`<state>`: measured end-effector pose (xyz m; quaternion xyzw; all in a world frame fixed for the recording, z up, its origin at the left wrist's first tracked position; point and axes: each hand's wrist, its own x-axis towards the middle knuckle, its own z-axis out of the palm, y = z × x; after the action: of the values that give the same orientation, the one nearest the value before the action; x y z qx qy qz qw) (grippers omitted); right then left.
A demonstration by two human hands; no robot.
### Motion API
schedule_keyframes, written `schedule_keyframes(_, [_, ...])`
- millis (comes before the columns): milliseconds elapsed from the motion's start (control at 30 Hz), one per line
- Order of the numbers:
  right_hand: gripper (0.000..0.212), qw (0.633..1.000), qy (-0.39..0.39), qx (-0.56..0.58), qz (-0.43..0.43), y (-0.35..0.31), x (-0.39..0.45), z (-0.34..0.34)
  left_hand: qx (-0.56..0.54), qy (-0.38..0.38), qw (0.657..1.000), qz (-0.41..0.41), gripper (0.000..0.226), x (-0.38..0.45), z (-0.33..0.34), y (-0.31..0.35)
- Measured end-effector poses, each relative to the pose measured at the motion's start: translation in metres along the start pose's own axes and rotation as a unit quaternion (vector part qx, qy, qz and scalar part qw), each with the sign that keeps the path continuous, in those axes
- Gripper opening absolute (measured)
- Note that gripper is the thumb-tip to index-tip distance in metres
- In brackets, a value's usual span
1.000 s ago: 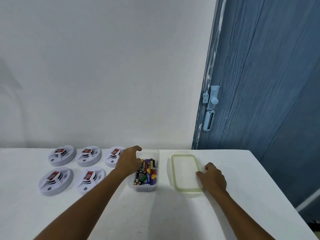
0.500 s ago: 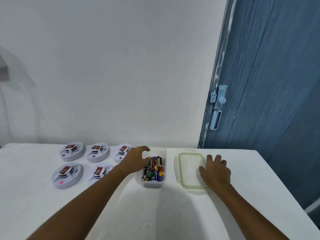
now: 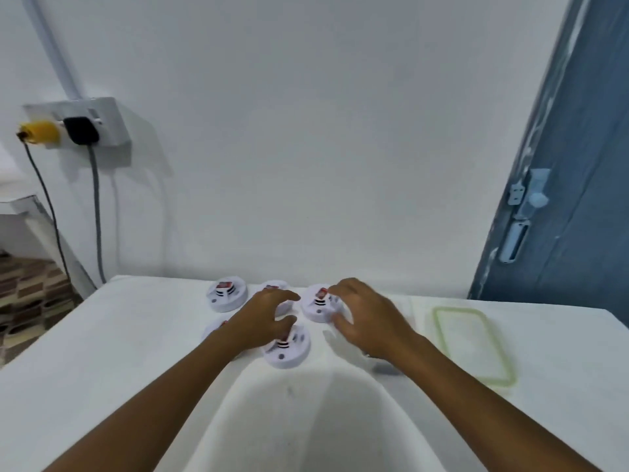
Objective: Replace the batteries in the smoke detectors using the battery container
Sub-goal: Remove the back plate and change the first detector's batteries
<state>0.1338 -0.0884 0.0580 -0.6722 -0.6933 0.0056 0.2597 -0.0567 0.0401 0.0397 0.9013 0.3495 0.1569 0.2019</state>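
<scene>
Head view puts our 5 smoke detectors in a cluster at the far middle of the white table [image 3: 102, 335], each lying with its red-labelled battery bay facing up. Our right hand [image 3: 369, 318] curls its fingers over the far right smoke detector [image 3: 318, 303], thumb near its near rim; motion blur keeps us from telling whether we already grip it or only hover. Our left hand [image 3: 262, 321] hangs spread and relaxed over the near right smoke detector [image 3: 289, 345], holding nothing, and it partly covers the far middle one [image 3: 272, 288] and the near left one [image 3: 212, 330]. The far left smoke detector [image 3: 227, 294] lies clear of both hands.

Risks, as we judge them: with 2 hands crowding 1 tight cluster, a sleeve or palm could nudge a neighbouring detector while we lift 1. The battery container is almost wholly hidden under our right forearm, only a grey corner [image 3: 384, 367] showing, so an elbow shift could knock it and spill cells. Its green-rimmed lid [image 3: 474, 342] lies flat at the right, well apart. Beyond stand the wall socket [image 3: 81, 122] with 2 plugs and the blue door [image 3: 571, 199].
</scene>
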Motion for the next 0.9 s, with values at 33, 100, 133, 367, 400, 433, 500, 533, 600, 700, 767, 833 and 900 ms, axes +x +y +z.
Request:
schedule_keyframes(33, [0.044, 1.0, -0.028, 0.007, -0.005, -0.013, 0.005, 0.012, -0.008, -0.002, 1.0, 0.0, 0.043, -0.004, -0.004, -0.009])
schedule_keyframes(100, [0.051, 0.995, -0.102, 0.005, 0.014, -0.034, 0.014, 0.042, -0.019, -0.002, 1.0, 0.001, 0.041, -0.013, -0.009, -0.028])
schedule_keyframes(133, [0.056, 0.992, -0.127, -0.006, 0.026, -0.04, 0.016, 0.059, -0.023, -0.001, 1.0, 0.001, 0.041, -0.016, -0.01, -0.036])
schedule_keyframes(367, [0.073, 0.981, -0.122, -0.117, 0.09, -0.056, 0.018, 0.151, -0.083, 0.028, 0.996, 0.013, 0.036, -0.029, -0.013, -0.084])
schedule_keyframes(400, [0.066, 0.986, -0.085, -0.117, 0.087, -0.057, 0.017, 0.155, -0.101, 0.035, 0.994, 0.013, 0.034, -0.031, -0.013, -0.085])
schedule_keyframes(433, [0.06, 0.989, -0.051, -0.11, 0.089, -0.06, 0.016, 0.159, -0.123, 0.043, 0.991, 0.012, 0.033, -0.033, -0.014, -0.088])
schedule_keyframes(500, [0.055, 0.993, 0.012, -0.054, 0.107, -0.059, 0.014, 0.166, -0.17, 0.063, 0.983, 0.005, 0.03, -0.035, -0.015, -0.091])
schedule_keyframes(533, [0.053, 0.991, 0.034, 0.009, 0.132, -0.062, 0.015, 0.164, -0.198, 0.074, 0.977, -0.005, 0.028, -0.036, -0.016, -0.091])
schedule_keyframes(600, [0.037, 0.95, 0.09, 0.206, 0.217, -0.076, 0.018, 0.152, -0.253, 0.093, 0.963, -0.028, 0.024, -0.038, -0.021, -0.089])
schedule_keyframes(700, [0.033, 0.73, 0.119, 0.569, 0.359, -0.094, 0.029, 0.129, -0.327, 0.11, 0.936, -0.074, 0.019, -0.036, -0.026, -0.087])
schedule_keyframes(767, [0.054, 0.581, 0.065, 0.72, 0.374, -0.103, 0.033, 0.117, -0.417, 0.075, 0.894, -0.146, 0.025, -0.036, -0.026, -0.085])
schedule_keyframes(833, [0.065, 0.506, 0.052, 0.783, 0.358, -0.109, 0.033, 0.11, -0.528, -0.016, 0.818, -0.227, 0.034, -0.038, -0.026, -0.08])
schedule_keyframes(900, [0.065, 0.476, 0.048, 0.808, 0.344, -0.114, 0.032, 0.106, -0.612, -0.097, 0.742, -0.254, 0.051, -0.042, -0.025, -0.075])
